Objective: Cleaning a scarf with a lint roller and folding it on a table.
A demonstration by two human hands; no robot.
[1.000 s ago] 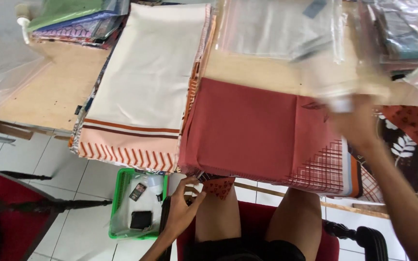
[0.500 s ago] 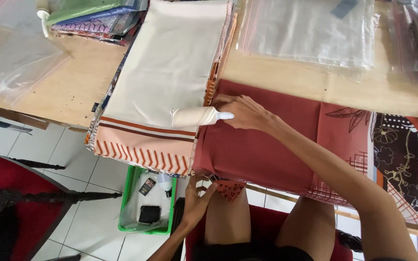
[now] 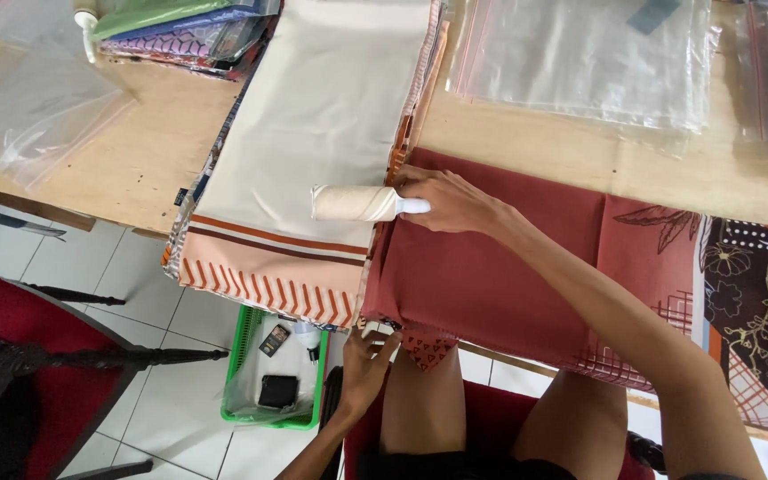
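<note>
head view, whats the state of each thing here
lint roller: lying on the cream cloth, held by right hand
red cloth: folded flat, corner pinched by left hand
cream cloth: folded, overhanging the table
green basket: on floor, holding small items

Right hand outstretched, fingers closed — left hand low, curled.

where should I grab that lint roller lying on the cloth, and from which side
Grip the lint roller by its short white handle, coming from the right end. It lies sideways with the sticky paper drum pointing left over the cream cloth; the right hand already grips that end.
</note>
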